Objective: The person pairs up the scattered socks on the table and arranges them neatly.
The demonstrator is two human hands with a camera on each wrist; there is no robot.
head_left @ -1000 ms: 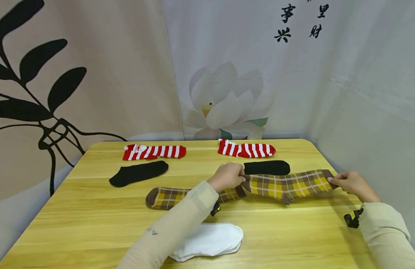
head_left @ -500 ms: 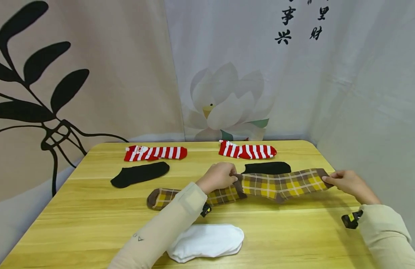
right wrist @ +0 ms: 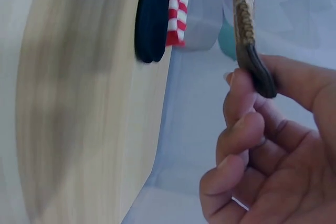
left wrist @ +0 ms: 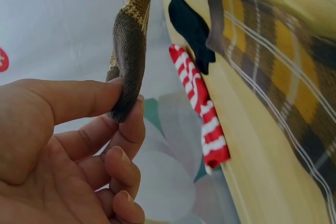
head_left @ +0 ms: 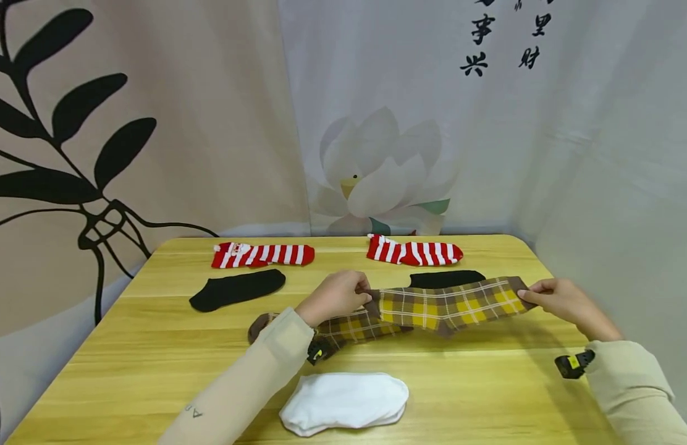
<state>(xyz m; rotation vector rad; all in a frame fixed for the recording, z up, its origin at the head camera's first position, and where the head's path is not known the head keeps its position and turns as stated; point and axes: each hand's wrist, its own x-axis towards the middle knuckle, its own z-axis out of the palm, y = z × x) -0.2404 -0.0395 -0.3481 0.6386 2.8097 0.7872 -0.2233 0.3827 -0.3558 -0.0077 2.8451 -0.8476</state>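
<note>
A brown and yellow plaid sock (head_left: 455, 304) is stretched lengthwise above the table. My left hand (head_left: 335, 298) pinches one brown end of it between thumb and index finger, as the left wrist view shows up close. At its other brown end my right hand (right wrist: 278, 145) pinches it the same way. A second plaid sock (head_left: 357, 327) lies on the table below, partly covered by my left hand, forearm and the held sock. White socks (head_left: 346, 402), seemingly stacked, lie nearer to me.
Two red-and-white striped socks, one left (head_left: 265, 254) and one right (head_left: 416, 251), lie along the back of the wooden table (head_left: 477, 395). In front of them are two black socks, left (head_left: 238, 289) and right (head_left: 443, 278). A printed curtain (head_left: 238, 123) hangs behind.
Both hands have moved left with the stretched plaid sock, bringing it further over the second plaid sock. The head view has shifted slightly. The other socks stay put.
</note>
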